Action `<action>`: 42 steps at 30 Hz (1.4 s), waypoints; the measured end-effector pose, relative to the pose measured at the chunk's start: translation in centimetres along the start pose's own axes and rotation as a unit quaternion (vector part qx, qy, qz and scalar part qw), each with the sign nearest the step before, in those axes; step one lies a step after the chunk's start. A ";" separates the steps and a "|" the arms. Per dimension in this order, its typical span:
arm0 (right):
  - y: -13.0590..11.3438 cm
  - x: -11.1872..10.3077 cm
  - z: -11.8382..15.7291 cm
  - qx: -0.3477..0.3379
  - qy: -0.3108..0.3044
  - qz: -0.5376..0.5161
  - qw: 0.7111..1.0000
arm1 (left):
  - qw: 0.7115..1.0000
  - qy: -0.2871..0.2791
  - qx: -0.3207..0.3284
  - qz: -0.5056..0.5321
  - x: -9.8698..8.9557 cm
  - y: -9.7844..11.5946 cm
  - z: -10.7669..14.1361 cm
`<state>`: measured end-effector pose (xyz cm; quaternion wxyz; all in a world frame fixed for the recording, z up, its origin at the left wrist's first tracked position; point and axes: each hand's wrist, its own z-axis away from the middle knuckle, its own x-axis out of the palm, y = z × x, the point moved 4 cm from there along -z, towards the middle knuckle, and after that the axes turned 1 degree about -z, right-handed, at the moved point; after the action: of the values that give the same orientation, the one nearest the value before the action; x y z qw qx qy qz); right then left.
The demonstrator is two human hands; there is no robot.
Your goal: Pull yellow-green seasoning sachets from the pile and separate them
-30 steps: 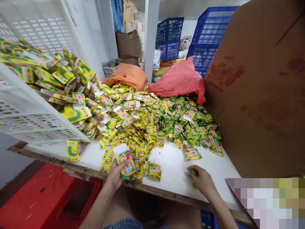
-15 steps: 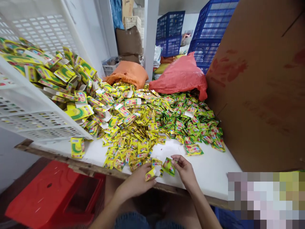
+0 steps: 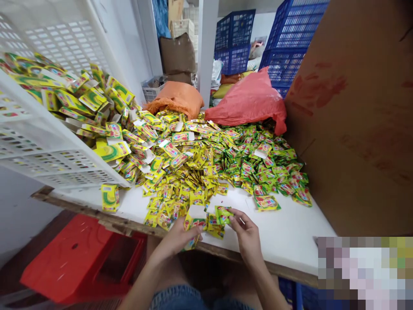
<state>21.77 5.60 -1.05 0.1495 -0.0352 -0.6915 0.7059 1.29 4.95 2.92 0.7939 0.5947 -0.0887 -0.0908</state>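
Note:
My left hand (image 3: 182, 237) is closed around a small yellow box (image 3: 195, 217), its white end flap standing open at the top. In my right hand (image 3: 247, 230) a green sachet (image 3: 222, 214) is pinched between thumb and fingers, just right of the box. Below that sachet, yellow sachets (image 3: 215, 230) lie near the table's front edge. Beyond my hands spreads a heap of yellow sachets (image 3: 193, 181), with a heap of green sachets (image 3: 254, 165) to its right. Several open-flapped yellow boxes (image 3: 171, 148) lie over the heap's left part.
A tilted white crate (image 3: 64, 159) spills yellow boxes from the left. An orange sack (image 3: 179, 97) and a red bag (image 3: 248, 101) lie at the back. A tall cardboard box (image 3: 319, 129) walls the right. A red stool (image 3: 67, 258) stands below the wooden-edged table (image 3: 284, 232).
My left hand has turned the box so its printed face and open flap show. The green sachet in my right hand has moved left and up, closer to the box.

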 end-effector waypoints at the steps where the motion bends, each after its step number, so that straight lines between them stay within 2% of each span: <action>1: 0.3 0.2 0.2 0.003 0.005 -0.003 1.000 | 1.000 -0.006 -0.008 0.009 0.1 -0.1 -0.1; 6: 1.4 0.7 0.6 -0.003 -0.020 0.006 1.000 | 0.999 -0.004 -0.031 0.042 0.3 -0.8 -0.4; 13: -0.4 0.5 -1.4 -0.055 -0.091 0.100 0.989 | 0.999 -0.003 -0.017 0.036 0.0 -0.6 -0.5; 16: -0.3 1.3 -2.6 -0.067 -0.127 0.140 0.980 | 1.000 -0.018 -0.010 -0.005 0.4 -0.4 -0.5; 19: 0.6 2.2 -3.3 -0.081 -0.159 0.205 0.962 | 0.995 -0.045 0.002 -0.093 1.3 -0.3 -0.8; 21: 1.0 2.4 -3.3 -0.090 -0.159 0.253 0.950 | 0.986 -0.050 0.016 -0.161 1.9 -0.2 -1.2; 25: 1.1 1.6 -2.3 -0.103 -0.120 0.340 0.927 | 0.964 -0.048 0.037 -0.258 2.3 -0.1 -1.9; 27: 0.8 1.3 -1.6 -0.105 -0.105 0.369 0.917 | 0.961 -0.053 0.033 -0.269 2.4 -0.3 -2.1; 30: 0.3 1.3 -0.5 -0.108 -0.100 0.384 0.911 | 0.973 -0.061 0.035 -0.221 2.4 -0.4 -2.0; 32: -0.2 1.5 0.1 -0.111 -0.112 0.360 0.920 | 0.986 -0.018 0.050 -0.159 2.1 -0.2 -1.7; 34: -0.8 1.8 0.6 -0.100 -0.137 0.291 0.942 | 0.994 0.024 0.070 -0.086 1.7 0.1 -1.1; 35: -1.1 2.0 0.9 -0.086 -0.149 0.248 0.954 | 0.996 0.019 0.071 -0.047 1.8 0.1 -0.9; 37: -1.6 2.5 1.5 -0.047 -0.148 0.157 0.975 | 0.997 -0.038 0.055 0.029 2.4 0.2 -0.4; 39: -1.7 3.0 2.2 -0.007 -0.104 0.075 0.992 | 0.992 -0.081 0.042 0.088 3.1 0.4 -0.2; 42: -1.1 3.5 3.0 0.037 -0.043 -0.021 0.998 | 0.989 -0.058 0.049 0.123 3.6 0.6 -0.1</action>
<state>17.82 3.57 0.69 0.1353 0.0154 -0.6713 0.7286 4.82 4.32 3.61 0.7626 0.6110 -0.2114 -0.0223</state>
